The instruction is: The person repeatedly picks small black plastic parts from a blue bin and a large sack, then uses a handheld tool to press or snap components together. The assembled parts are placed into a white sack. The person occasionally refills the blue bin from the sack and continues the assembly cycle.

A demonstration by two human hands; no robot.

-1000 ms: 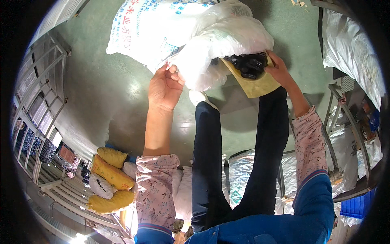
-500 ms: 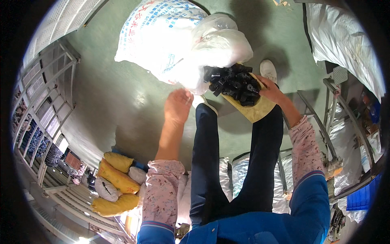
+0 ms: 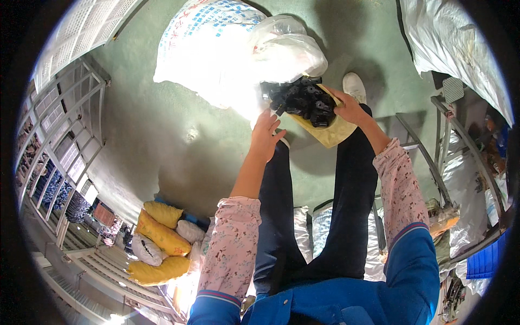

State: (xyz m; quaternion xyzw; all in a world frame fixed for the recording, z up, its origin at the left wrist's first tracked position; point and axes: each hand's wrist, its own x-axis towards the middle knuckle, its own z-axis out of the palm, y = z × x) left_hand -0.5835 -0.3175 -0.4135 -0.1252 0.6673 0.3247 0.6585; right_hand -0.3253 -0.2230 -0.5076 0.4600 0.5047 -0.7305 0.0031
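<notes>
A yellow box-like container [image 3: 329,135] heaped with black plastic parts [image 3: 306,101] is tilted against a white woven sack [image 3: 208,59]. Over the sack's near side bulges a clear plastic bag [image 3: 287,51], touching the container's far edge. My right hand [image 3: 349,108] grips the container's right rim, thumb and fingers around the wall. Close to the container's left corner is my left hand [image 3: 265,135], fingers apart, the fingertips beside the black parts and the sack's bright edge. Glare hides whether those fingertips touch a part.
My white shoe [image 3: 354,88] stands beyond the container. Metal frames rise at the left [image 3: 100,108] and right [image 3: 471,146]. Yellow and white sacks [image 3: 162,233] are piled at lower left. A large white sheet [image 3: 455,54] lies at upper right, a blue crate [image 3: 485,260] below it.
My left hand has moved right and up to the container's left corner. The container, held by my right hand, has shifted slightly left and away, toward the sack.
</notes>
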